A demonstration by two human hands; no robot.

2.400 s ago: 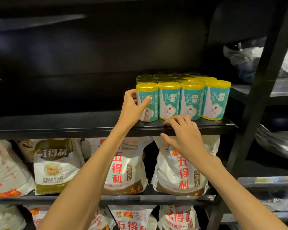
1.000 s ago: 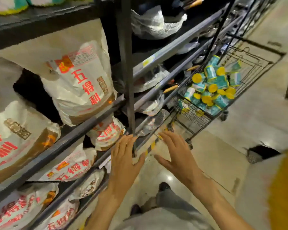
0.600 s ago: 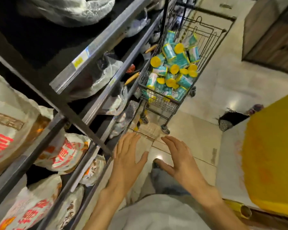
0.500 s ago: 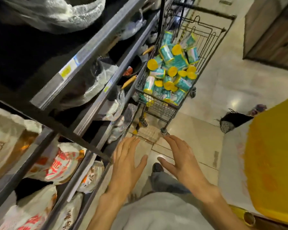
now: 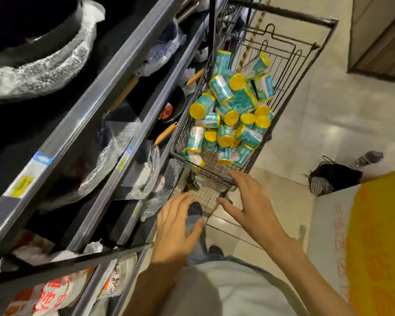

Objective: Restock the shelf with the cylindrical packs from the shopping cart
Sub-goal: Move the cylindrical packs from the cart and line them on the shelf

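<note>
You are reaching your left hand [image 5: 176,226] and right hand [image 5: 253,208], both spread and empty, toward the packs [image 5: 228,117] in the cart [image 5: 217,176].

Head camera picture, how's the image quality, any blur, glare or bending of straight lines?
Head view: wide-angle bending bows the shelf rails; glare spots shine on the floor tiles; upper left shelf is very dark; packs in the cart look fairly sharp; the yellow thing at the right edge is soft and blurred.

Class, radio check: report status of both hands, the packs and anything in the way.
Left hand open, right hand open, both empty. Teal cylindrical packs with yellow ends heaped in wire shopping cart. Nothing between hands and cart.
</note>
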